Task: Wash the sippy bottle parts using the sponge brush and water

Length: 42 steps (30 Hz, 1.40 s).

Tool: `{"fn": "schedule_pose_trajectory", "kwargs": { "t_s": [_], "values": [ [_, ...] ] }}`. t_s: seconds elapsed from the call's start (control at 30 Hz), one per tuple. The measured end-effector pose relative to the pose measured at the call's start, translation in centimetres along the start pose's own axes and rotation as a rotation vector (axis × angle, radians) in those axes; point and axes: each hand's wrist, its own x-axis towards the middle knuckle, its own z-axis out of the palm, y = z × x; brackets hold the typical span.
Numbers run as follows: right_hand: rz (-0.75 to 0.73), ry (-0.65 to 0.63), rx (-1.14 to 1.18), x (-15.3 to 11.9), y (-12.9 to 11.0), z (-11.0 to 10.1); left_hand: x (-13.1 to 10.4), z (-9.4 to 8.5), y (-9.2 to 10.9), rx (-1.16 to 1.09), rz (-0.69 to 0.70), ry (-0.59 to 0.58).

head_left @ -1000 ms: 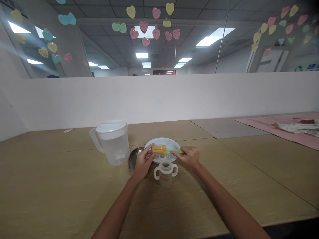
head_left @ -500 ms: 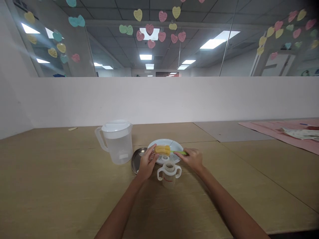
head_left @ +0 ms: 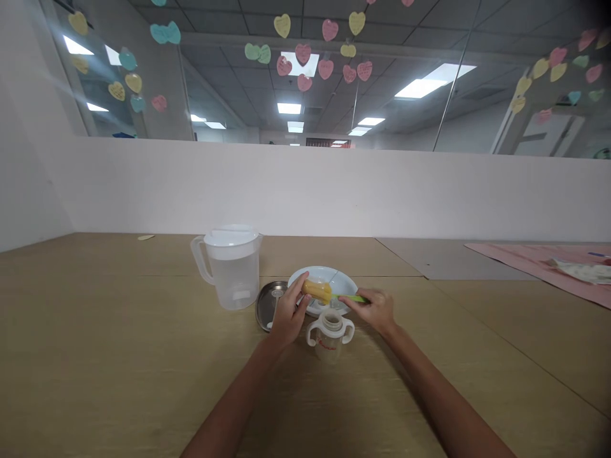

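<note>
Over a white plate [head_left: 296, 273], my left hand [head_left: 290, 313] grips a rounded, lobed yellow piece [head_left: 317, 291] that looks like a sponge head. My right hand [head_left: 378, 308] pinches a thin green handle [head_left: 354, 298] that points at the yellow piece's right end. Whether the two are joined, I cannot tell. In front of the plate, between my wrists, stands a clear baby bottle [head_left: 329, 348] with an open top and a white two-handled collar [head_left: 331, 323]. Small clear parts lie on the plate, partly hidden by my hands.
A lidded clear plastic pitcher [head_left: 233, 270] stands left of the plate. Beside it is a dark metal tray [head_left: 264, 306] holding small whitish items, partly behind my left hand. A pink cloth [head_left: 520, 257] lies at the far right. A white wall [head_left: 305, 191] with glass above backs the table.
The yellow piece has tilted, its right end now lower. Both hands keep their holds. The whole scene has shifted slightly right as the camera moved.
</note>
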Motion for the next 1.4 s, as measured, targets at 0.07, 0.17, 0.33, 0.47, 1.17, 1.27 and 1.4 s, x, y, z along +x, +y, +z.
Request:
{"fn": "schedule_pose_trajectory", "kwargs": {
  "t_s": [0.07,0.17,0.33,0.47,1.17,1.27,1.4],
  "values": [
    [0.037,-0.007,-0.002,0.1,-0.1,-0.1,0.0,0.0,0.1,-0.025,-0.008,-0.004],
    [0.091,0.011,-0.030,0.4,-0.2,-0.3,0.1,0.2,0.0,-0.067,-0.040,-0.010],
    [0.103,-0.007,-0.128,0.5,-0.4,-0.3,0.2,0.2,0.0,-0.057,-0.021,0.003],
    [0.049,-0.074,-0.127,0.3,-0.3,0.2,0.1,0.0,0.3,0.077,0.039,0.026],
    [0.313,-0.240,-0.033,0.7,-1.4,0.0,0.6,-1.2,0.5,0.100,0.038,0.035],
    [0.203,-0.233,-0.033,0.6,-1.0,-0.2,0.8,-1.3,0.0,0.101,0.043,0.032],
    [0.258,-0.171,-0.048,0.7,-0.4,-0.4,1.0,-1.7,-0.6,0.034,-0.010,0.061]
  ]
}}
